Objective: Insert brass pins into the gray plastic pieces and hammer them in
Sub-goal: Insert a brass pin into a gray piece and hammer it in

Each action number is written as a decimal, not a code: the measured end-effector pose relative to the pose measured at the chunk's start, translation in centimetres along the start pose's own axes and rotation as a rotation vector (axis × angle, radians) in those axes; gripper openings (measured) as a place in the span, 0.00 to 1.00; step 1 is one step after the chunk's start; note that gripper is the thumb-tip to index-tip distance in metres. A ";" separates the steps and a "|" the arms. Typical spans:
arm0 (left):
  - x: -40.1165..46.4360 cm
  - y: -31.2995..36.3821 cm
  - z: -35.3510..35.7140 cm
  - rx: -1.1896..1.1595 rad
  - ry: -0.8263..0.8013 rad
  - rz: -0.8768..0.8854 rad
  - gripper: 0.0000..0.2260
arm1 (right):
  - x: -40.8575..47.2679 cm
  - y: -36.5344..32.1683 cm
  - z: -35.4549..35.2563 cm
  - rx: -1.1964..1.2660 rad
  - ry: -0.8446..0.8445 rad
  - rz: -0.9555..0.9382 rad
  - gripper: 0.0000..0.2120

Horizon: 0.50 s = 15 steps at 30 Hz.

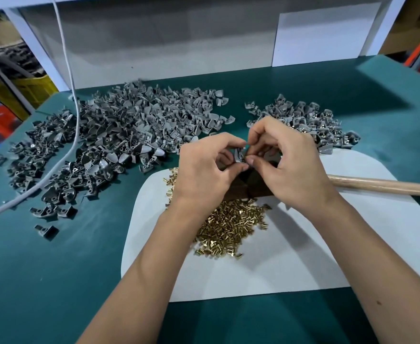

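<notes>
One gray piece (239, 155) pinched between both hands' fingers (241, 167) — above brass pins (231, 227).

The gray plastic pieces (139, 125) looked matt, some curved faces catching a dull sheen. The brass pins (228, 227) were bright, glossy yellow metal. A smooth, pale wooden handle (382, 186) lay on a matt white sheet (290, 264), seemingly paper. The table (55, 281) wore a matt teal covering, faintly scuffed.

Two hands (205, 167) (286, 157); two heaps gray pieces (119, 135) (303, 120); one heap brass pins (228, 227); one wooden handle (382, 186).
</notes>
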<state>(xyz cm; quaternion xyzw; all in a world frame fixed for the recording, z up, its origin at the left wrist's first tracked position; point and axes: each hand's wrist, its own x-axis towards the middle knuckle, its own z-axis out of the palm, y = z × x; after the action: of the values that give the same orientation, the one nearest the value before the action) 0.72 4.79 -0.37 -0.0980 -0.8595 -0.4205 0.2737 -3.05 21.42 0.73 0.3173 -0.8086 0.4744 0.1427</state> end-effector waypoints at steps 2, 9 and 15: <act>0.0 -0.1 0.0 0.024 0.015 0.013 0.15 | 0.0 -0.1 0.0 -0.005 -0.005 -0.003 0.16; 0.2 -0.5 0.2 -0.116 -0.003 -0.003 0.13 | 0.1 0.0 0.0 0.041 0.011 -0.005 0.14; 0.2 -0.5 0.4 -0.302 0.002 -0.105 0.16 | 0.2 0.0 -0.4 0.123 0.014 0.023 0.13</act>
<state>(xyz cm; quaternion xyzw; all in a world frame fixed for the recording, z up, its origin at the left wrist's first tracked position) 0.23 4.81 -0.79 -0.0928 -0.7901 -0.5588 0.2343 -3.21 21.68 1.01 0.3129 -0.7806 0.5269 0.1230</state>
